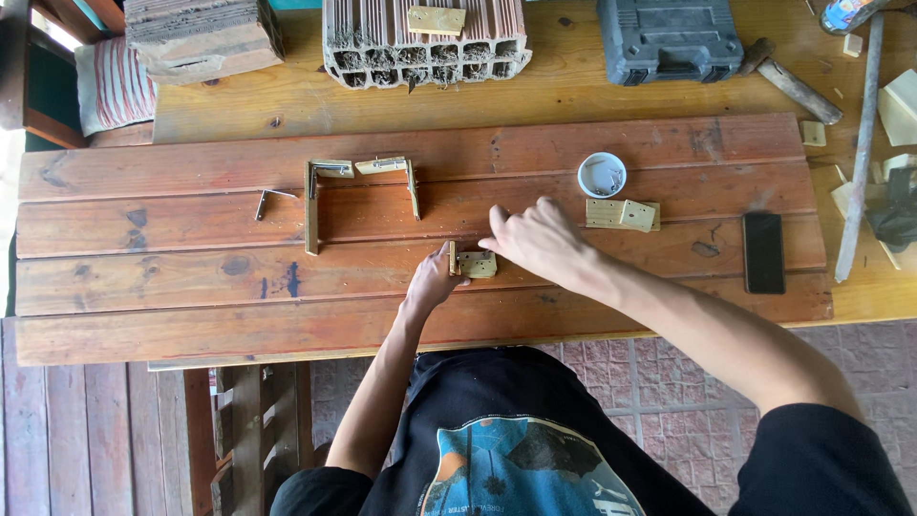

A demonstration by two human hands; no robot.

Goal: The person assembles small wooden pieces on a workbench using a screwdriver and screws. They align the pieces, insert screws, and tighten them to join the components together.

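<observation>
Now both hands meet at a small brass hinge (475, 264) on the wooden surface (191, 287): left hand (435, 279) pinches its left edge, right hand (537, 239) touches its right side, fingers loosely spread.

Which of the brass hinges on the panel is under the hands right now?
The small hinge at the panel's middle, between the left hand and right hand; the others lie untouched.

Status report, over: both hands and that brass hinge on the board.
Left hand pinching brass hinge on wooden panel. Right hand touching hinge's right edge. Second hinge and white cup lie apart.
</observation>
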